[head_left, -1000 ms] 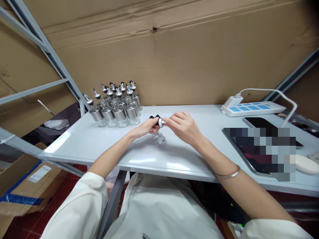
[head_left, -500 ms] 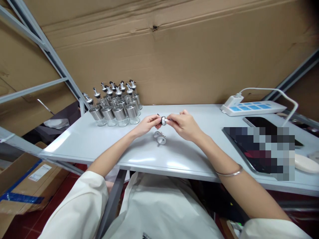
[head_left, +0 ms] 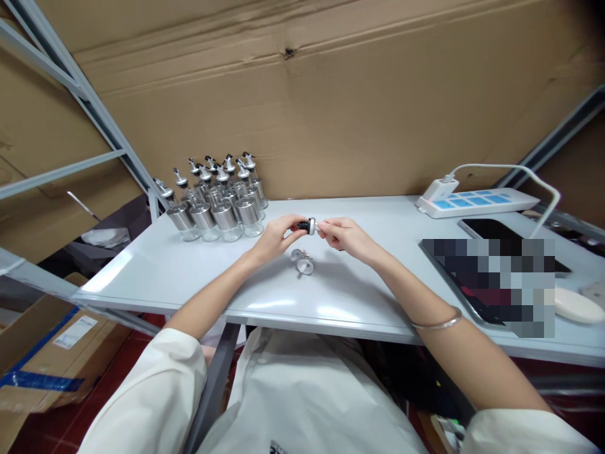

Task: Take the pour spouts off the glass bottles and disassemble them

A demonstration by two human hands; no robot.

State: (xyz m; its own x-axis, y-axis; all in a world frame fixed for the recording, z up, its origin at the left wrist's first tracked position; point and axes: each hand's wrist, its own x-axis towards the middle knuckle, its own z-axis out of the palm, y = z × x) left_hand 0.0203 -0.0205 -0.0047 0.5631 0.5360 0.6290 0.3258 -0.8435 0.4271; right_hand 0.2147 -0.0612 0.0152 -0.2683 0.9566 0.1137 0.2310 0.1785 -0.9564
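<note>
Over the middle of the table, a bottle pourer (head_left: 312,226) with a silver cap and black stopper lies sideways between my hands. My left hand (head_left: 278,236) pinches its black end. At the other end, the fingers of my right hand (head_left: 347,236) are closed on the thin spout, whose tip they hide. Just below, loose silver pourer parts with round discs (head_left: 305,265) rest on the table. To the left stand several glass bottles with steel sleeves (head_left: 225,216); those behind carry pourers, while some front ones have uncovered necks.
On the right of the white table (head_left: 368,296) are a power strip (head_left: 477,203) with a white cable, a dark phone (head_left: 472,228), a partly blurred tablet-like device (head_left: 439,271) and a pale rounded object (head_left: 579,306). Cardboard (head_left: 331,113) walls the back; a metal frame (head_left: 89,94) rises left.
My left hand has shifted its grip, so more of the black stopper shows. My right fingers have curled further and moved slightly right along the spout.
</note>
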